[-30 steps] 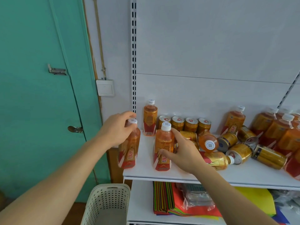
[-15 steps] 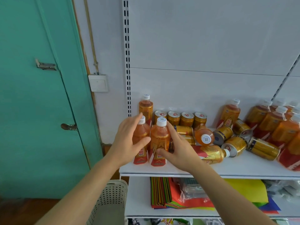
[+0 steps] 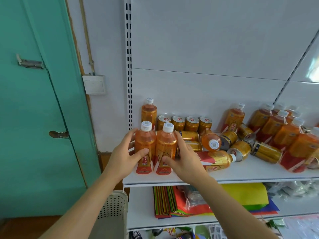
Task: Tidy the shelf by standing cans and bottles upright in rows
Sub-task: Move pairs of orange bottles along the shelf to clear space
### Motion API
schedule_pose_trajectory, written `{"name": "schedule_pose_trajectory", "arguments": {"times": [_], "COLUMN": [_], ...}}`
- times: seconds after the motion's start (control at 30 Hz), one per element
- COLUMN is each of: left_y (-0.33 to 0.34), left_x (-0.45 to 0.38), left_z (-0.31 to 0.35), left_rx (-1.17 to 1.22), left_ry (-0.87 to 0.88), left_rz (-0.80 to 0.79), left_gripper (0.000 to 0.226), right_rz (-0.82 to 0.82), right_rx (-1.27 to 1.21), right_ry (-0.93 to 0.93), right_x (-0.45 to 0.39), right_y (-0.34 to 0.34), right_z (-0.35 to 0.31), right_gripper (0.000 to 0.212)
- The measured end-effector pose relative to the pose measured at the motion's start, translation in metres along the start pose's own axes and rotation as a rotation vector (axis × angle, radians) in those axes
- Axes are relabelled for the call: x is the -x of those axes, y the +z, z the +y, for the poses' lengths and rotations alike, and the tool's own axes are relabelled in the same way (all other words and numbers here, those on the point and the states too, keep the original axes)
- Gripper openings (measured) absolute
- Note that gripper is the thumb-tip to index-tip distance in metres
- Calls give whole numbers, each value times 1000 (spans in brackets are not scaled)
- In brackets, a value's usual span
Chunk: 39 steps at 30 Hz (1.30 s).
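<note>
Bottles (image 3: 145, 147) are orange with white caps and red-gold labels; cans (image 3: 192, 123) gold; shelf (image 3: 259, 171) white; door (image 3: 34, 118) teal; basket (image 3: 114, 206) cream, dotted.

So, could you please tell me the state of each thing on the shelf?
Two front bottles: upright, side by side, held.
Left hand: grips left one.
Right hand: grips right one.
Back bottle: upright.
Four back cans: upright.
Bottle by right hand: lying.
</note>
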<state>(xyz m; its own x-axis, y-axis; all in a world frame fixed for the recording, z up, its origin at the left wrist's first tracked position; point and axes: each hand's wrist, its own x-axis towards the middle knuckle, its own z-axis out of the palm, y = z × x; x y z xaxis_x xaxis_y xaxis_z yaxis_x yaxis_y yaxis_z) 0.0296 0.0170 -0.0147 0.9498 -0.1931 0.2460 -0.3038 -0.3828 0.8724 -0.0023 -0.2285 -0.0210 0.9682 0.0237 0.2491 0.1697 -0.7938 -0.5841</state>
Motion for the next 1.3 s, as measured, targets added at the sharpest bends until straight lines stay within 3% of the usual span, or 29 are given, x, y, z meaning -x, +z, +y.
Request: {"name": "schedule_pose_trajectory", "arguments": {"times": [0.23, 0.53, 0.7, 1.03, 1.3], "left_y": [0, 53, 126, 334, 464], "left_x": [13, 38, 57, 101, 93], "left_z": [14, 100, 155, 252, 315], "left_rx": [9, 38, 103, 146, 176], "left_ry": [67, 254, 323, 371, 406], "left_rz": [-31, -103, -213, -429, -581], "left_gripper": [80, 72, 69, 73, 88], "right_rz": [71, 185, 231, 362, 429], "right_rx": [8, 13, 78, 153, 187], "right_ry": [-44, -49, -13, 158, 314], "right_x": [28, 106, 169, 313, 360], "right_y": [-23, -118, -187, -315, -387], "right_z": [-9, 6, 50, 184, 274], "right_gripper": [100, 98, 95, 93, 90]}}
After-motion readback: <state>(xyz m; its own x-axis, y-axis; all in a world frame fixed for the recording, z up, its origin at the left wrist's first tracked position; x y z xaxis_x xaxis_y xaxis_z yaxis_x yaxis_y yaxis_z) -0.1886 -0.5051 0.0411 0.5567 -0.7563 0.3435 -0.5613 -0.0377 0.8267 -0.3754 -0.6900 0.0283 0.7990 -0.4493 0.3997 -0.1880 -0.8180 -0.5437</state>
